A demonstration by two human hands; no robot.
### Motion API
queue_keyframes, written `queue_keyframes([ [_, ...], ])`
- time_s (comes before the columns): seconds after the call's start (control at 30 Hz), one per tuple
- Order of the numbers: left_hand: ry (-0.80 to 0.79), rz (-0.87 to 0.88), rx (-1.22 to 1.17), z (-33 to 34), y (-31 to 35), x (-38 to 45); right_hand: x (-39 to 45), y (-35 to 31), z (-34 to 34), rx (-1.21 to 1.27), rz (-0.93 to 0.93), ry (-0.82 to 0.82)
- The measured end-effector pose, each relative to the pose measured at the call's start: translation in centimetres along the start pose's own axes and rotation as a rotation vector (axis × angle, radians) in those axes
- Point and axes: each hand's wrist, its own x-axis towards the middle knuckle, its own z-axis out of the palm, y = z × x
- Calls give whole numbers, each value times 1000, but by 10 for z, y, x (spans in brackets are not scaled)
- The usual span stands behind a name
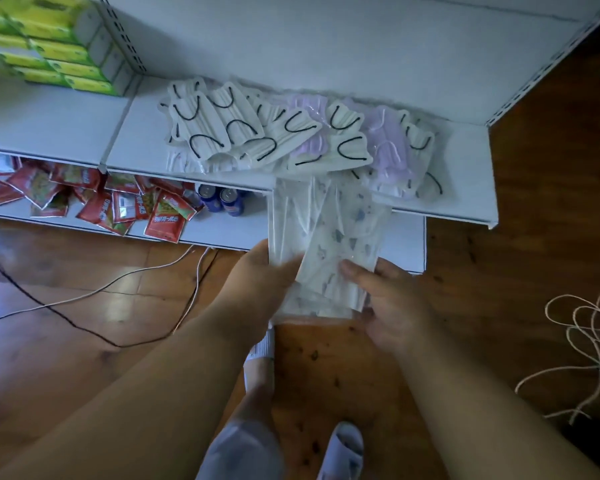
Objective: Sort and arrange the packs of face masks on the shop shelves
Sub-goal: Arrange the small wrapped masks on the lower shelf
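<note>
Below the white metal shelf point(465, 174), both hands, left point(257, 271) and right point(388, 299), clasp a fanned stack of clear-wrapped patterned mask packs point(329, 244); above, white and lilac packs point(291, 133) lie jumbled (barely sorted, I'd say), most work remaining.

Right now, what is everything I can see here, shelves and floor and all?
Printed mask packs: a handful, white with small blue-grey prints, held in front of the middle shelf edge.
White masks with black loops: a loose pile, middle shelf.
Lilac mask packs: several, mixed into that pile's right side.
Green-yellow boxes: a stack, upper left shelf.
Red sachets: many, scattered, lower shelf.
Blue cans: two, lower shelf, right of the sachets.
Cables: one white, one dark, on the wooden floor, left.
Cord: pale, tangled, on the floor, right.
Slipper: pale, bottom centre.
Left hand: grips the printed packs.
Right hand: grips the same packs.
</note>
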Motion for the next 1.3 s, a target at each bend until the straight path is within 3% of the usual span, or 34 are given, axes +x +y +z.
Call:
queue_keyframes([
  [0.17, -49, -6, -127, 46, 20, -103, -95, -28, -59, -26, -153, 52],
  [0.37, -2, 239, 68, 94, 59, -196, -202, -73, -93, 10, -346, -36],
  [0.43, 2, 306, 101, 107, 80, -218, -224, -89, -97, 30, -414, 5],
  [0.6, -66, 386, -19, 124, 132, -250, -258, -137, -104, 60, -494, 96],
  [0.93, -66, 632, 24, 103, 242, -274, -299, -225, -43, 94, -653, 74],
  [1.17, -103, 843, 0, 83, 356, -292, -319, -309, 13, 100, -945, 120],
  [1.3, -150, 830, -85, 88, 402, -297, -327, -350, 31, 113, -1119, 130],
])
